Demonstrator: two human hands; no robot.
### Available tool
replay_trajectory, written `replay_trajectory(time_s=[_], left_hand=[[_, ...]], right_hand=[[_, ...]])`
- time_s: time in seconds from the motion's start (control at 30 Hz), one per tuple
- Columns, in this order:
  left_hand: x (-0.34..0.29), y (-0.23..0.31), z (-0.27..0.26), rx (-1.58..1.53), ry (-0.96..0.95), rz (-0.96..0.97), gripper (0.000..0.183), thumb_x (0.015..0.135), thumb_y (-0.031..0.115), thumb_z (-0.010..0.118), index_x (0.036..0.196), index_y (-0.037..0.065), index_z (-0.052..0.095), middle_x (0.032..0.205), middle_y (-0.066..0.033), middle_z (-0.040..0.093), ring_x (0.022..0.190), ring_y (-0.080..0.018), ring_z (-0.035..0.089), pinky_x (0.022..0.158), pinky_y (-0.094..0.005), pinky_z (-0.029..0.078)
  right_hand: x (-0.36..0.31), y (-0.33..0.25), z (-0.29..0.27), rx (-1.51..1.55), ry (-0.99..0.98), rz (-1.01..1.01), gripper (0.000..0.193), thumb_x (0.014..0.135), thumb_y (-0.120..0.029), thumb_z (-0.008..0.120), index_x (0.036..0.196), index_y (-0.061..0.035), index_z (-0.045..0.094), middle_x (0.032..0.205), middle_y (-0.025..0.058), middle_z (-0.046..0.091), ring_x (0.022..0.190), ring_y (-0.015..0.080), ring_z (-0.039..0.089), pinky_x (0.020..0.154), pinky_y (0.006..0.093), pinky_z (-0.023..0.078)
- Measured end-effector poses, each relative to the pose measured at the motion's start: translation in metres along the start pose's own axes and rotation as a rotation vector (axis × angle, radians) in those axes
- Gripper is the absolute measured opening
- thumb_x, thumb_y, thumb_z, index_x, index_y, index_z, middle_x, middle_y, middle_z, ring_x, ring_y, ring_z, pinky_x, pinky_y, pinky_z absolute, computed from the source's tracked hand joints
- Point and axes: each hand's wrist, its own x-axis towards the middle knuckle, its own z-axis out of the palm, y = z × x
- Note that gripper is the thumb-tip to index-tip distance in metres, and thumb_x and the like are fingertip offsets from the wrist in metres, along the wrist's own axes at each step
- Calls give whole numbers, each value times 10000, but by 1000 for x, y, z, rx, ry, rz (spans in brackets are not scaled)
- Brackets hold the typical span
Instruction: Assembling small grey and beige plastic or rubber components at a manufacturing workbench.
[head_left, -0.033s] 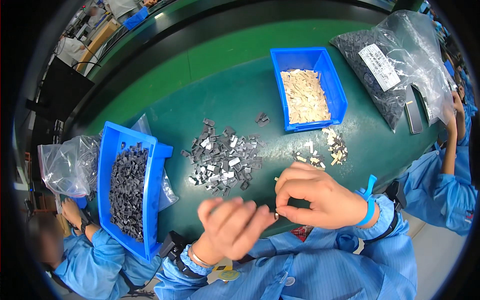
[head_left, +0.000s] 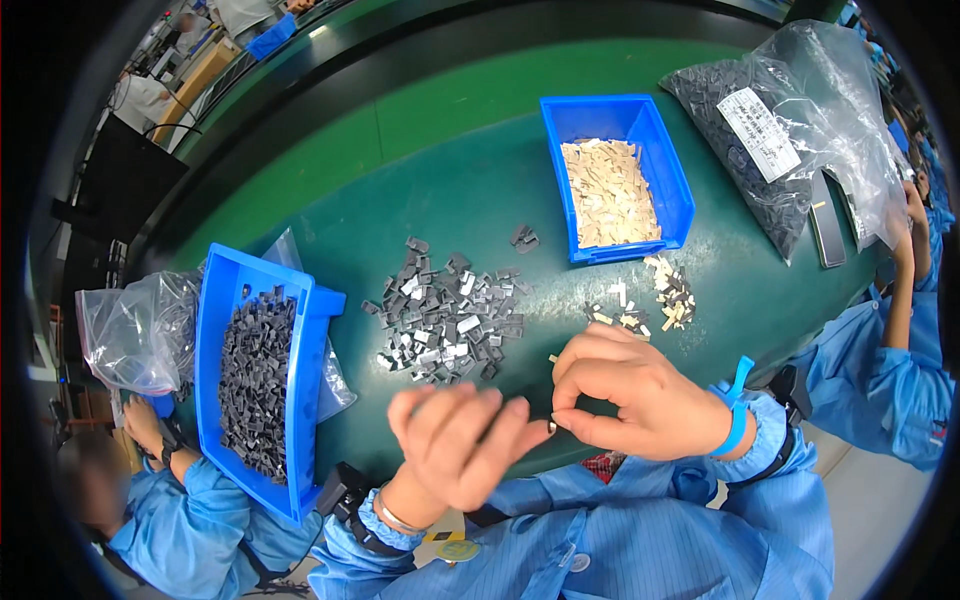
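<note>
My right hand (head_left: 640, 395) is closed in a pinch, thumb against forefinger, over the green table (head_left: 440, 180). At its fingertips is a tiny dark piece with a pale end (head_left: 552, 427). My left hand (head_left: 460, 435), blurred by motion, has its upper fingers partly curled and apart; one lower fingertip reaches the same piece, and its thumb is hidden. Beyond my hands lies a loose pile of small dark grey plastic parts (head_left: 450, 315), some showing pale faces. Small cream and black strips (head_left: 672, 295) are scattered just beyond my right hand.
A blue bin (head_left: 305, 390) of dark parts stands at left, beside clear plastic bags (head_left: 135, 335). A second blue bin (head_left: 675, 205) holds cream strips. At right are a large bag of dark parts (head_left: 745, 130) and a phone (head_left: 828, 230). Co-workers sit on both sides.
My left hand has shifted slightly left and away from me, its upper fingers lifting a little. My right hand stays almost still, with the tiny piece at its fingertips.
</note>
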Motion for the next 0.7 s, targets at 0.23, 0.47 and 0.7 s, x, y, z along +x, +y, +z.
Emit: replay_trajectory(time_s=[0.23,0.47,0.7], left_hand=[[16,-17,12,66,-227,-151,385,574,244,758,871,57,601,912,-87,524,856,-270,501,708,-391,353],[17,-24,37,33,-340,-179,157,615,111,627,765,76,599,864,-65,511,854,-228,516,729,-384,348],[15,-25,39,-101,-209,-203,148,630,74,627,774,55,595,880,-64,540,858,-227,535,732,-366,375]], right_hand=[[-3,9,4,-125,527,87,66,745,-54,605,754,-15,552,769,87,518,708,230,504,645,325,393],[-10,12,7,-22,593,95,47,749,-4,598,762,23,563,793,104,539,749,198,530,679,287,419],[-12,7,13,83,647,206,58,754,-14,584,747,29,546,797,95,517,733,166,494,687,261,397]])
